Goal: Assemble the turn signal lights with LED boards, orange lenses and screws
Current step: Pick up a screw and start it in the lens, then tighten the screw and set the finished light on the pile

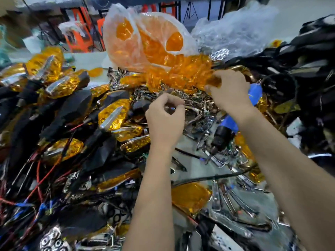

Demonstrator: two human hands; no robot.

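My right hand reaches into the heap of loose orange lenses spilling from a clear plastic bag and pinches one orange lens between thumb and fingers. My left hand hovers over a pile of chrome trim pieces, its fingers curled around a small part that I cannot make out. Assembled turn signals with orange lenses, black housings and red wires lie heaped on the left.
A blue and black electric screwdriver lies right of my left forearm. A loose orange lens rests near the front. Black housings with cables pile up on the right. Chrome strips litter the table.
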